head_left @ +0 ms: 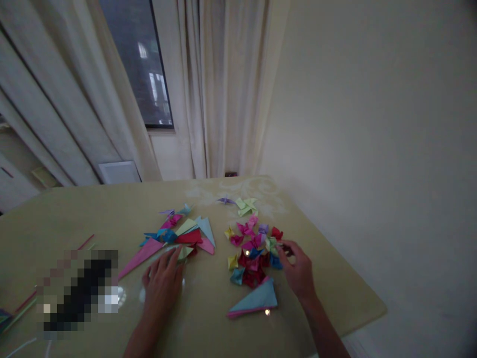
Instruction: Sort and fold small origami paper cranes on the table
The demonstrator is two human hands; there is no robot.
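My left hand rests on the table with its fingers stretched forward. Its fingertips lie beside a pale green folded paper piece, at the near edge of a loose group of origami that includes a pink folded paper and a red one. On the right, my right hand has its thumb and forefinger brought together around something small and dark, mostly hidden. It is at the right side of a cluster of small folded paper pieces, touching or close to a light green one and a blue one.
A light blue and pink folded paper triangle lies nearest me. Farther back are a purple paper crane and a pale green pinwheel shape. Thin red and green sticks lie left, beside a blurred dark object. A wall borders the right.
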